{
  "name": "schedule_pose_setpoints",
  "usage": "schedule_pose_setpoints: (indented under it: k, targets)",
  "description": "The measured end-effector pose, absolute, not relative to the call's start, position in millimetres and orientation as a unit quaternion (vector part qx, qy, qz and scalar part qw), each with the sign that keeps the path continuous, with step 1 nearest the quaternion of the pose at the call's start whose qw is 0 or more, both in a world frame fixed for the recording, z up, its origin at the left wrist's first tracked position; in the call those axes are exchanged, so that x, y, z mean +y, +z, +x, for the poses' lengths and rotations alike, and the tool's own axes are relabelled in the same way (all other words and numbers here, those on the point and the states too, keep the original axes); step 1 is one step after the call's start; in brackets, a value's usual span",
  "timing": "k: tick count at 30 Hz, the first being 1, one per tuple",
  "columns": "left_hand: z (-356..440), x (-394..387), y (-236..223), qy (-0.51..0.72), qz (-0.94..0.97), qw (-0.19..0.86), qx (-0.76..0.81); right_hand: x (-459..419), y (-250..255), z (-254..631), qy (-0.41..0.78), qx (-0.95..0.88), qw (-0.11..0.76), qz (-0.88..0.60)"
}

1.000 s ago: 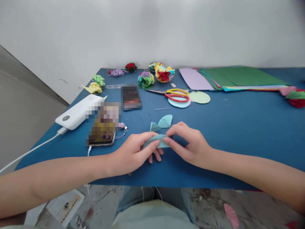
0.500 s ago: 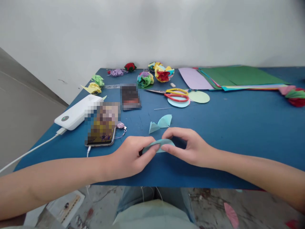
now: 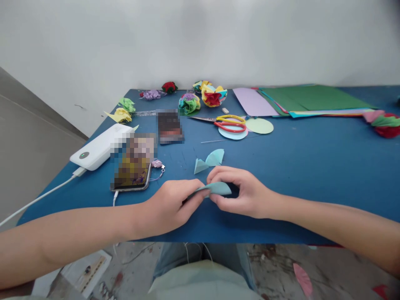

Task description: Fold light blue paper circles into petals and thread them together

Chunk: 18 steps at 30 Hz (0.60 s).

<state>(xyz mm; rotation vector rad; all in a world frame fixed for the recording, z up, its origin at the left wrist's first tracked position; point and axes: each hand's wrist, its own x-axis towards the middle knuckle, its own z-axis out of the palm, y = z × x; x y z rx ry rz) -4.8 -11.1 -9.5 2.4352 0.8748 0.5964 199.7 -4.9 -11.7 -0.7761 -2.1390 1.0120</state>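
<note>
A light-blue paper circle [image 3: 221, 188], bent along its middle, is held just above the front part of the blue table. My left hand [image 3: 175, 203] pinches its left side between thumb and fingers. On its near edge and underside, the thumb and fingers of my right hand [image 3: 243, 192] close around the paper, both hands nearly touching. Just beyond them lie two folded light-blue paper pieces [image 3: 215, 158]. Farther back, scissors [image 3: 230, 123] with red and yellow handles rest on paper circles [image 3: 231, 133].
Left stand a phone [image 3: 133, 166] on a cable, a white power bank [image 3: 101, 146] and a dark phone-like slab [image 3: 169, 126]. Crumpled paper flowers [image 3: 189, 103] line the back. Coloured paper sheets [image 3: 312, 100] are stacked back right. The table's [image 3: 281, 233] front edge is near my lap.
My right fingers have shifted left along the paper circle, toward my left hand. The circle's right side now sticks out past them and looks more bent. The view has shifted slightly.
</note>
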Motion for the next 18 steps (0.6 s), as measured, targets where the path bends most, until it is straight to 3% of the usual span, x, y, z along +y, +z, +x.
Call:
schedule_pose_setpoints:
  k: [13, 18]
  targets:
    - [-5.9, -2.2, 1.4, 0.247, 0.849, 0.241, 0.399, 14.1, -15.1, 215.6, 0.370, -0.775, 0.391, -0.330]
    - [-4.8, -3.7, -1.2, 0.237, 0.847, 0.280, 0.384, 10.4, -13.2, 211.4, 0.377, -0.787, 0.368, -0.321]
